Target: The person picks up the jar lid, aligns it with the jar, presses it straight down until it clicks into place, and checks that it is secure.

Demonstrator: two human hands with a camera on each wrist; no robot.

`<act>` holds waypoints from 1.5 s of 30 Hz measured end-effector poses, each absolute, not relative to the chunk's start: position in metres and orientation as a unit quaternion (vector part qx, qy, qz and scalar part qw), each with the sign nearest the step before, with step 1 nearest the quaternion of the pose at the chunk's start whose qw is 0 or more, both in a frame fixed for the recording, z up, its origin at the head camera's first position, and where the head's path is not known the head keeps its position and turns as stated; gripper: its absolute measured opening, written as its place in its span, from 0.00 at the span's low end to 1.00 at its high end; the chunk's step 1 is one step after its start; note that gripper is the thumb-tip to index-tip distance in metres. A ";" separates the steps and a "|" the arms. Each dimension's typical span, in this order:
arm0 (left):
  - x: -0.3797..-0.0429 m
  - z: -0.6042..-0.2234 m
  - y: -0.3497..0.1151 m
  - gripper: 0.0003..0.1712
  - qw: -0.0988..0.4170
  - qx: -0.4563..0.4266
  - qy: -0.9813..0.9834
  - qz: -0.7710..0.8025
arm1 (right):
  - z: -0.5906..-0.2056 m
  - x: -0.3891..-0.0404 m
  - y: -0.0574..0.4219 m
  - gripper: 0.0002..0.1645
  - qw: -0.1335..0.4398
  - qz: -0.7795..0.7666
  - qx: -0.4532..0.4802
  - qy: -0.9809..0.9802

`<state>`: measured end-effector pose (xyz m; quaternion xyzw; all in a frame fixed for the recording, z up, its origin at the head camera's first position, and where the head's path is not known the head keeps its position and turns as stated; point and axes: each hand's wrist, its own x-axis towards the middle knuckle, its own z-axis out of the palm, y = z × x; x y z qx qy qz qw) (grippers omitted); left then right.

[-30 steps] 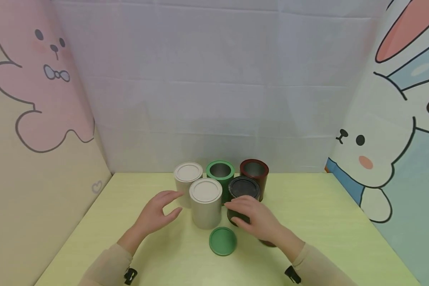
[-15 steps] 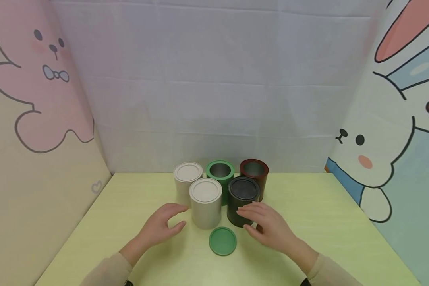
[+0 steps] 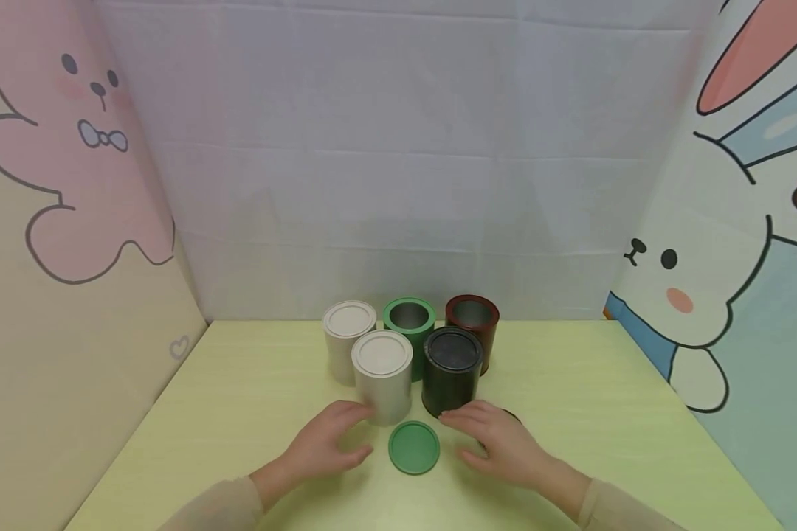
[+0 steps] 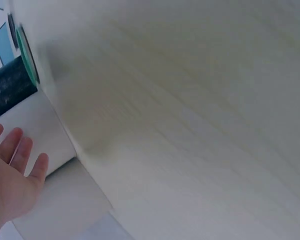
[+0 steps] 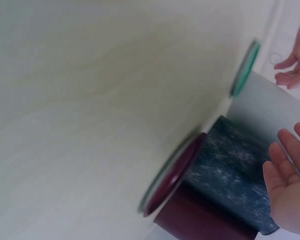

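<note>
Two beige sleeves (image 3: 222,505) reached in from the near edge. The person's left hand (image 3: 327,442) had its fingers loosely extended and its thumb well apart from them, the fingertips overlapping the view of a pale can's lower wall; contact could not be told. The right hand (image 3: 501,448) was similarly relaxed, fingers slightly bent and thumb spread away, near the foot of a black can.

Between the two hands a flat, round green lid (image 3: 415,448) lay on the light yellow-green surface (image 3: 173,428). A round dark red lid (image 5: 179,174) lay near the black can, largely hidden behind the right hand in the head view.

Beyond these stood a front pair of upright cylinders: an off-white can with a matching lid (image 3: 383,391) on the left and the black can with a black lid (image 3: 450,383) on the right. Behind them were a second off-white lidded can (image 3: 341,354), a green can with an uncovered mouth (image 3: 420,350) and an uncovered dark red can (image 3: 488,343).

Farther back hung a creased whitish cloth (image 3: 398,147), flanked by a pink bear drawing (image 3: 99,192) and a white rabbit drawing (image 3: 711,221).
</note>
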<state>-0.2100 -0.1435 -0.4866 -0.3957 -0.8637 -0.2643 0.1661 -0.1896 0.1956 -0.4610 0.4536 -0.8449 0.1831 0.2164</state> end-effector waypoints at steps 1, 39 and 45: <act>-0.209 -0.488 -0.141 0.30 0.157 -0.393 -0.866 -0.265 | -0.464 -0.190 0.196 0.31 0.207 0.177 0.451 -0.850; -0.199 -0.515 -0.106 0.40 0.125 -0.416 -0.875 -0.212 | -0.502 -0.197 0.176 0.43 0.093 0.153 0.422 -0.889; -0.201 -0.519 -0.102 0.38 0.134 -0.417 -0.870 -0.227 | -0.504 -0.197 0.173 0.41 0.104 0.150 0.426 -0.886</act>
